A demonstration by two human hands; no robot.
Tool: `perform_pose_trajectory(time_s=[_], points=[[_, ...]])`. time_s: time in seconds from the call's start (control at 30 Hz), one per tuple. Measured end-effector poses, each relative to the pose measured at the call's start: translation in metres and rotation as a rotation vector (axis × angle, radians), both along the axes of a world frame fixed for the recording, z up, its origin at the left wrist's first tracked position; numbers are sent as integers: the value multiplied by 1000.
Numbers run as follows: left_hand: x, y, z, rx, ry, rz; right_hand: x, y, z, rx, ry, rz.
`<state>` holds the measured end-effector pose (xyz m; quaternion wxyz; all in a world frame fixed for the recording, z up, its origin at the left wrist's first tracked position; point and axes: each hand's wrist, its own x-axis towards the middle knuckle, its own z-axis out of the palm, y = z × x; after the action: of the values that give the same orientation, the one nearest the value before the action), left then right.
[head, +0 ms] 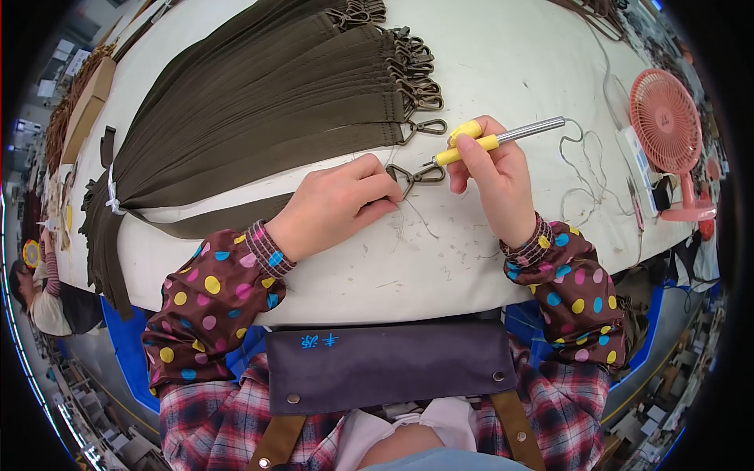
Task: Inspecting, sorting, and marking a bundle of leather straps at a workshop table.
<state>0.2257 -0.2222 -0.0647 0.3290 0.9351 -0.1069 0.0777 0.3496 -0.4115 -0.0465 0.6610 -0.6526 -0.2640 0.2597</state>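
Observation:
My left hand (344, 200) grips the end of a dark olive webbing strap (218, 219), close to its metal snap hook (419, 175). In my right hand (492, 171) is a corded pen-shaped tool with a yellow grip and a metal barrel (530, 130); its thin tip is just above the hook's triangular ring. A yellow covering wraps one finger of that hand. Loose threads hang by the strap end. Beyond my left hand, a fanned bundle of similar straps (265, 106) lies with its snap hooks to the right, tied at the left with a white tie (112, 191).
On the white table (377, 271) at the right stand a pink fan (665, 120) and a white power strip (636, 171), with small thread snips (635, 203) beside it. The tool's thin cord loops there. Thread scraps dot the tabletop. Another person sits at the far left.

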Motion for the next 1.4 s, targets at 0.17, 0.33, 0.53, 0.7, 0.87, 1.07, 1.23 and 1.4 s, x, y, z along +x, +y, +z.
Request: perform_pose_trajectory(time_s=[0.17,0.33,0.53,0.7,0.87,1.07,1.23,1.4], points=[[1,0,4,-131,97,39,4,-1,-5,23,-3,88],[3,7,8,-413,303,146,2,2,-5,15,64,197],[4,9,6,-356,284,53,-3,9,-15,-20,-36,188],[2,5,13,-275,230,44,0,8,-12,13,9,93],[2,-1,13,-205,222,109,-1,8,-8,25,30,69],[-1,0,5,-141,112,105,-2,11,-9,85,39,73],[2,8,7,-478,303,133,-4,11,-22,50,-78,159],[0,11,8,-505,343,164,-9,15,-20,-40,-266,184]])
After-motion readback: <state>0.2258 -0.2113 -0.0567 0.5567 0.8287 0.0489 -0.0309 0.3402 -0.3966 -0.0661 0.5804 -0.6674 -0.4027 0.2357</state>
